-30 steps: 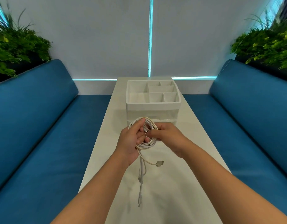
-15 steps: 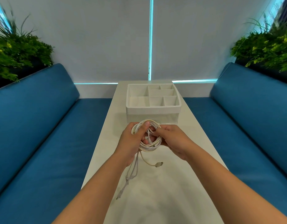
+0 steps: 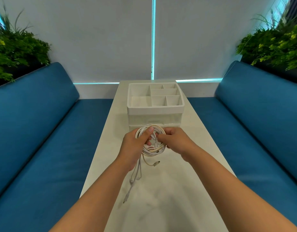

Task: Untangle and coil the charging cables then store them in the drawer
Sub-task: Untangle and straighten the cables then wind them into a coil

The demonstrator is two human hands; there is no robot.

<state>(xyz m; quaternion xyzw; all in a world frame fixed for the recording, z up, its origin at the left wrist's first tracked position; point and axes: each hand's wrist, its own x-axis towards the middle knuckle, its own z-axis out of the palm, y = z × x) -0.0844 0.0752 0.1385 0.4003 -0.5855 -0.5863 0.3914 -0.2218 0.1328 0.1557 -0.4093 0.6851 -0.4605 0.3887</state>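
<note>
Two hands are holding one coil of white cables [image 3: 152,144] above the table [image 3: 191,148] — the left hand [image 3: 136,146] is gripping the loops, the right hand [image 3: 173,141] is pinching a strand; three plug ends are dangling below, in front of one drawer organizer [image 3: 155,113]

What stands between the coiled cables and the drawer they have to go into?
Both hands, left hand and right hand, hold the white cable coil right before the organizer. Nothing lies between, but its clear drawers look shut.
</note>
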